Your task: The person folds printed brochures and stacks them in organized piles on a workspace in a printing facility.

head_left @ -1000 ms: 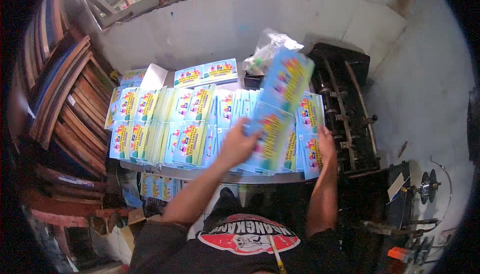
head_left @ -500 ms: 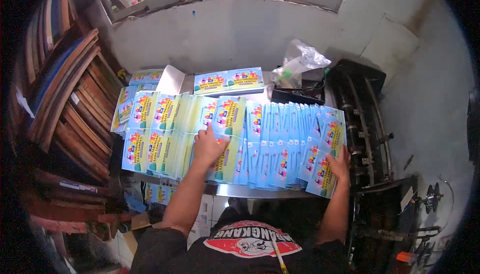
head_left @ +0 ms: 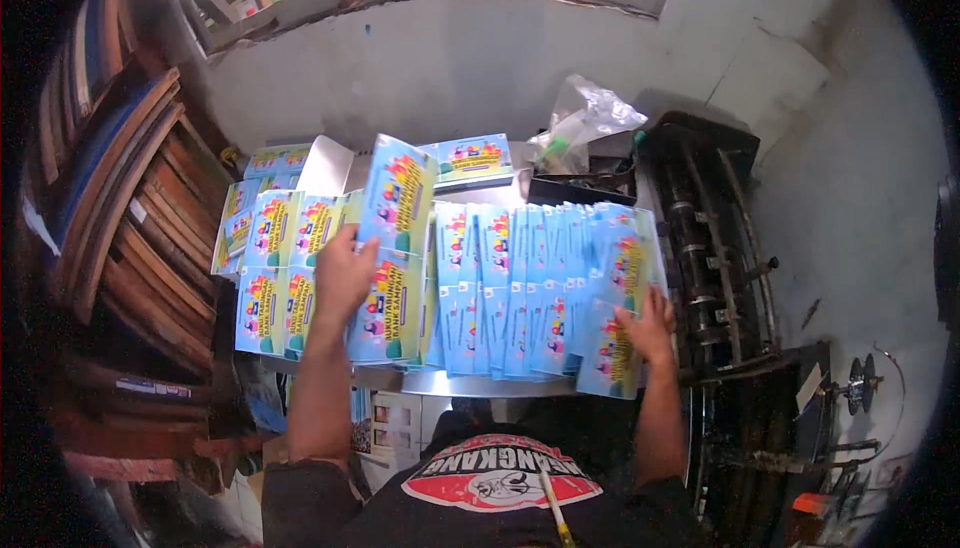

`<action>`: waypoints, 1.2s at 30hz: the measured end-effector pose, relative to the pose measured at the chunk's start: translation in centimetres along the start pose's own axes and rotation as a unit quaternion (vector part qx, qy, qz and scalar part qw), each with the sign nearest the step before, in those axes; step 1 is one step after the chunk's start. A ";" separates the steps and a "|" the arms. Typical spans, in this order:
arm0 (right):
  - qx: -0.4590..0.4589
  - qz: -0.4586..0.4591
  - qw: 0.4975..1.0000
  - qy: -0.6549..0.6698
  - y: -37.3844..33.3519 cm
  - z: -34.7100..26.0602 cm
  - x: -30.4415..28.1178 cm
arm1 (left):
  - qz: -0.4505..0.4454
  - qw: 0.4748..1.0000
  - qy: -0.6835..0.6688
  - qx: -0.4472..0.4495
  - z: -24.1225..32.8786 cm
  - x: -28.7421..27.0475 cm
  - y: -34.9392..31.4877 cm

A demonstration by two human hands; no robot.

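My left hand (head_left: 345,273) is closed on the edge of a tall blue, yellow and green printed sheet (head_left: 398,203), its upper part raised and tilted over the table. At the right end of an overlapping row of light-blue printed sheets (head_left: 515,293), my right hand (head_left: 650,328) grips the outer edge of a printed sheet (head_left: 612,348), thumb on top. Its other fingers are partly hidden. Left of my left hand lie more overlapping printed sheets (head_left: 265,298) with the same colourful picture.
Behind the row lies a stack of printed sheets (head_left: 475,158). A black tray (head_left: 580,191) and a clear plastic bag (head_left: 590,113) stand beside it. A dark machine with rollers (head_left: 715,258) borders the right side; wooden frames (head_left: 150,218) are racked at left. A metal table edge (head_left: 470,386) runs in front.
My left hand has moved left and lifted a printed sheet, which stood flat in the row before. My right hand stays at the right end, its sheet shifted slightly left in view.
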State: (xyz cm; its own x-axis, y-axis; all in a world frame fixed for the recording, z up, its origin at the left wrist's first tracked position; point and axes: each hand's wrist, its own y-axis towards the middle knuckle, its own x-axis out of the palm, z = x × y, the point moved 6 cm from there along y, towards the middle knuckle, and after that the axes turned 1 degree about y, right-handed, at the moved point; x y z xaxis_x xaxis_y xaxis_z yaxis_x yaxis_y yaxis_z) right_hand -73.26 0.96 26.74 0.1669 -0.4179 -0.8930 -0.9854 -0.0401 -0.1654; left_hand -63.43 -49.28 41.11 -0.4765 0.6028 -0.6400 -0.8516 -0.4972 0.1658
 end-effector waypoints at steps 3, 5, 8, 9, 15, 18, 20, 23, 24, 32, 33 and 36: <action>-0.023 -0.021 0.999 0.013 -1.2 -3.9 0.7 | -0.025 0.986 -0.163 0.014 6.8 -0.4 -1.2; -0.028 -0.030 0.999 0.000 -1.5 -5.3 0.2 | -0.057 0.967 -0.246 0.025 9.9 2.8 -2.0; -0.046 -0.082 0.988 0.119 0.0 -4.1 -1.2 | -0.120 0.979 -0.163 0.033 12.7 11.0 -3.6; -0.051 -0.124 0.959 0.248 0.5 -2.9 -1.2 | -0.167 0.961 -0.221 0.001 12.7 14.7 -4.3; 0.051 -0.152 0.816 0.556 2.9 2.2 -0.5 | -0.173 0.970 -0.155 0.066 18.2 22.2 -6.4; -0.007 -0.161 0.831 0.532 1.8 1.7 -0.7 | -0.172 0.974 -0.132 0.073 19.9 20.5 -6.4; -0.004 -0.159 0.815 0.557 2.4 2.1 -0.7 | -0.172 0.971 -0.154 0.065 21.0 19.9 -6.8; -0.009 -0.167 0.785 0.596 4.1 3.5 0.8 | -0.160 0.979 -0.101 0.074 21.9 20.2 -6.2; -0.017 -0.183 0.770 0.611 4.2 3.3 0.9 | -0.162 0.980 -0.092 0.068 21.8 20.3 -6.3; 0.041 -0.152 0.755 0.636 2.2 3.1 3.0 | -0.109 0.979 -0.105 0.137 23.7 17.0 -8.8; 0.029 -0.149 0.778 0.609 4.3 4.1 3.5 | -0.112 0.980 -0.098 0.128 24.1 17.6 -7.4; -0.028 -0.059 0.854 0.517 1.0 -0.7 0.2 | 0.002 0.977 -0.185 0.110 19.7 13.2 -3.8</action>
State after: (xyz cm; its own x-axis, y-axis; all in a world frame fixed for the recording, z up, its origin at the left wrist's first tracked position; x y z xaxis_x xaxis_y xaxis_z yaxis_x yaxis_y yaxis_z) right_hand -74.28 0.17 26.67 0.1757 -0.9842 -0.0202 -0.9684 -0.1691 -0.1835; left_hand -70.76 -27.09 46.82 -0.4910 0.8058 -0.3311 -0.8568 -0.3781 0.3505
